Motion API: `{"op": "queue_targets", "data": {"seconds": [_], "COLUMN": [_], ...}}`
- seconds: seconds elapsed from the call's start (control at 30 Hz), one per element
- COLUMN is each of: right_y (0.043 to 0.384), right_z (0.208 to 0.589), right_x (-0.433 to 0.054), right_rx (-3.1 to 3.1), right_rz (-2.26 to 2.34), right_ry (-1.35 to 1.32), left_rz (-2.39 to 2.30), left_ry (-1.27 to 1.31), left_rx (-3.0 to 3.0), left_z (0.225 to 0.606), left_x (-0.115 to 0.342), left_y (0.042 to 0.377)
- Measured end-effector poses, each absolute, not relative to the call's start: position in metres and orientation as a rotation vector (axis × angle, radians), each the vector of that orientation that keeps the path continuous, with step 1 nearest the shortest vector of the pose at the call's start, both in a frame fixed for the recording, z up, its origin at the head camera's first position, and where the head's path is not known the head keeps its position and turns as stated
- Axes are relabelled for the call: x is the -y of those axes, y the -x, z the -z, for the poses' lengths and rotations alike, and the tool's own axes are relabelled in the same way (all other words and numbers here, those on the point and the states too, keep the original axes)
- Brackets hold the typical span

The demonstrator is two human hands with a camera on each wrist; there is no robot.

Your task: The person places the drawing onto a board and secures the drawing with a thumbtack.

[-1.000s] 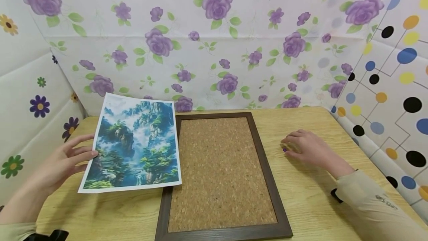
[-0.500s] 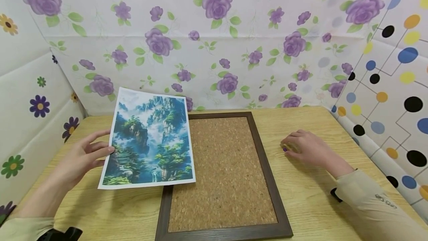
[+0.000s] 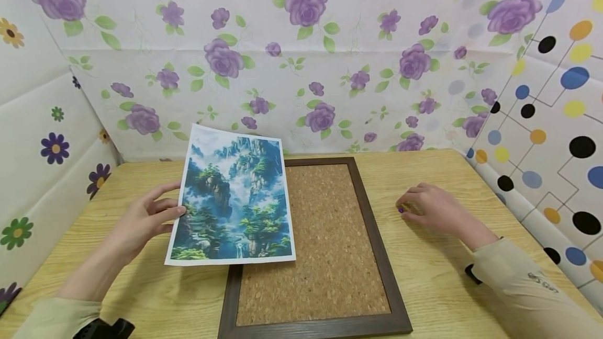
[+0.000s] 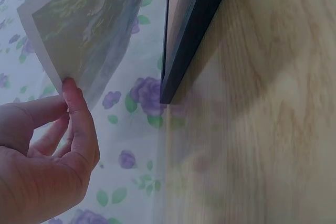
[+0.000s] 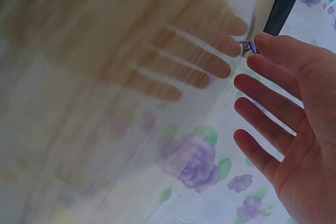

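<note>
At the left edge of a printed mountain landscape picture (image 3: 233, 198), my left hand (image 3: 146, 218) pinches the paper between thumb and fingers. The sheet is tilted and raised, overlapping the left part of a cork board (image 3: 325, 276) in a dark brown frame. In the left wrist view the back of the sheet (image 4: 84, 30) shows above the pinching fingertips. My right hand (image 3: 431, 208) is low over the table, right of the board, its fingers extended in the right wrist view. A small purple object (image 3: 401, 210) lies at its thumb tip, too small to identify.
Everything is on a light wooden table (image 3: 377, 177). A white wall covering with purple roses (image 3: 320, 67) stands behind it, with patterned side coverings at left and right. The dark board frame (image 3: 381, 239) runs between the two hands.
My left hand has carried the picture to the right, so it covers more of the cork board. The right hand has stayed in place.
</note>
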State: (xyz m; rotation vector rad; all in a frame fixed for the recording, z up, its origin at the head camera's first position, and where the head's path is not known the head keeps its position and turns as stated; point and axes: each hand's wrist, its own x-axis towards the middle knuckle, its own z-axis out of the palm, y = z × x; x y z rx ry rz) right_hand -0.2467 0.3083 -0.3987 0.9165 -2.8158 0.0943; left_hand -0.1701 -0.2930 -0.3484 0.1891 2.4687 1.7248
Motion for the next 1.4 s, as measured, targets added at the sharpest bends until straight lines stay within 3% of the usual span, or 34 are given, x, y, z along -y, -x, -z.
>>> {"op": "queue_targets", "data": {"seconds": [1.4], "right_y": [0.247], "right_z": [0.400], "right_x": [-0.309], "right_rx": [2.788], "right_rz": [-0.103], "right_ry": [-0.919], "left_rz": [-1.800], "left_ry": [-0.173], "left_rx": [-2.232], "left_z": [0.375], "left_x": [0.199], "left_y": [0.168]}}
